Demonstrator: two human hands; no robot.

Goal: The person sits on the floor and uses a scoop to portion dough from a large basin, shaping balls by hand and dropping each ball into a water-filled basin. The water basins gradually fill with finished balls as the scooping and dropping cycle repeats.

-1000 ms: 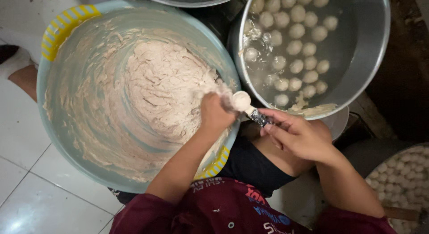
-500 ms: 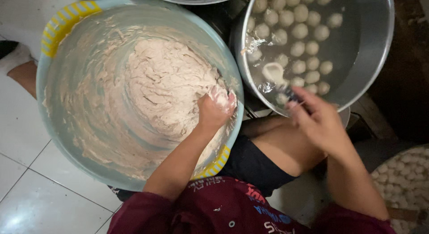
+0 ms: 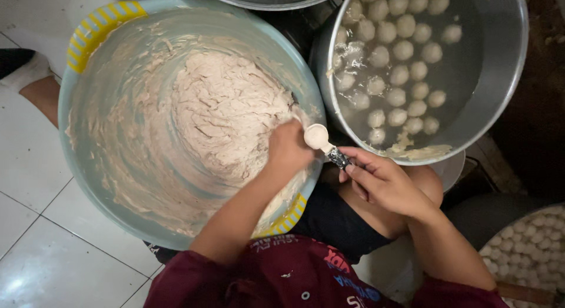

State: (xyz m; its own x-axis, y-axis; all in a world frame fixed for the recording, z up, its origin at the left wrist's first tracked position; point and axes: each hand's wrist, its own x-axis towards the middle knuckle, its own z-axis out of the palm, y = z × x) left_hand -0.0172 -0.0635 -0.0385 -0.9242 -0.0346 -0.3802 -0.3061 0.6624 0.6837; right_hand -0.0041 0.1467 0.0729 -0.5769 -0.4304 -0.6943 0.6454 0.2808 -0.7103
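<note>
The left hand (image 3: 288,148) is buried in the pale paste (image 3: 223,117) at the 4 o'clock side of the big light-blue basin (image 3: 88,161); its fingers are closed into the mass, apparently squeezing some of it, though how tightly cannot be told. The right hand (image 3: 382,181) pinches the handle of a small spoon (image 3: 321,140), fingers clamped on it, with the bowl of the spoon touching the left fist right at the basin's rim.

To do this step well, my judgement is that the spoon should meet the paste squeezed out of the fist cleanly, cutting in 1 stroke so the lump rounds off, and stay low over the rim so nothing drips between the 2 vessels.

The steel pot (image 3: 500,96) sits at 2 o'clock, just beside the basin, holding water and many pale balls (image 3: 406,49) floating mostly toward its 10 o'clock side. Open water lies toward the pot's 3 o'clock side, which looks like the freest room for another ball. The pot's near rim at 6 o'clock carries smeared paste and is close to the spoon, so the path across is short but crosses 2 edges. A tray of finished balls (image 3: 524,255) lies at 4 o'clock, partly out of view. White floor tiles (image 3: 53,255) spread to 8 o'clock.
</note>
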